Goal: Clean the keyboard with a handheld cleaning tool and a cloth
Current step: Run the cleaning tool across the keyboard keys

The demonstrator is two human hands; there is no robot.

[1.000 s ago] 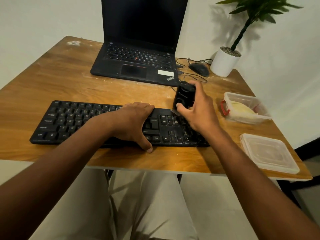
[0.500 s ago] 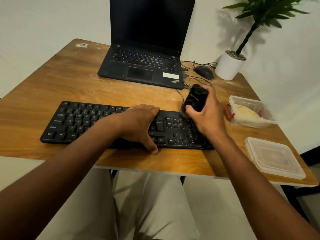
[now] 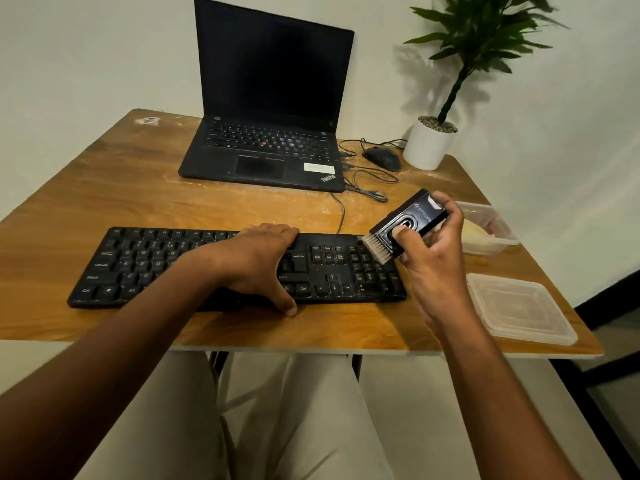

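Note:
A black full-size keyboard (image 3: 145, 265) lies across the near part of the wooden table (image 3: 114, 192). My left hand (image 3: 258, 261) rests over its middle, fingers along the far edge and thumb at the near edge. My right hand (image 3: 434, 261) grips a black handheld cleaning tool (image 3: 410, 221), tilted, thumb on its face. The tool's pale bristles (image 3: 377, 249) point down-left and sit at the keyboard's top right corner over the number pad. A yellowish cloth (image 3: 476, 233) lies in an open clear container to the right.
An open black laptop (image 3: 266, 147) stands behind the keyboard. A black mouse (image 3: 382, 158) with loose cables and a white potted plant (image 3: 429, 143) sit at the back right. The clear container (image 3: 498, 220) and its lid (image 3: 519, 310) lie near the table's right edge.
My right hand has lifted the tool off the number pad and moved it right and up, turning it so the bristles show. My left hand keeps its place on the keyboard.

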